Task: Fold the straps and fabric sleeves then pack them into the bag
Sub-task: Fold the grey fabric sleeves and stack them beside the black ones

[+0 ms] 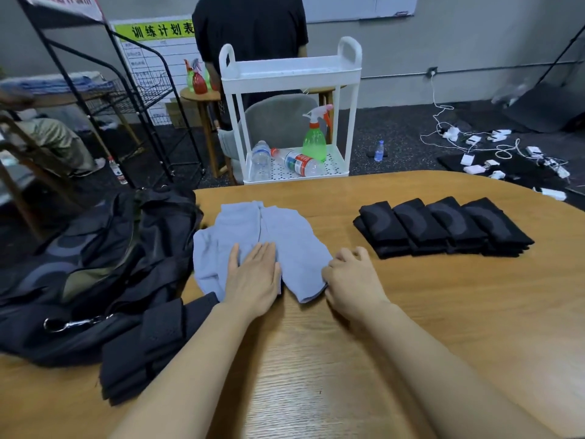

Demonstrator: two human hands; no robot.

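A pale blue fabric sleeve [253,245] lies spread on the wooden surface [411,312], near its far-left part and just right of the bag. The left hand [254,277] lies flat on the cloth's near middle, fingers straight and together, pressing it down and gripping nothing. The right hand [351,280] sits at the cloth's near right edge with fingers curled, pinching that edge between thumb and fingers.

Just left of the cloth, a dark bag [95,264] slumps over the surface's edge, its mouth loose and a metal clip [71,323] showing at its near side. A stack of folded dark pieces [148,340] rests against the bag, under the left forearm. Well apart on the right, four folded black sleeves [443,228] lie in a row, overlapping.

Beyond the surface stands a white cart [291,109] carrying a green spray bottle [315,134] and two clear water bottles [285,161]. A person in a black shirt [250,30] stands behind it. White chargers and cables [493,153] litter the floor to the right.
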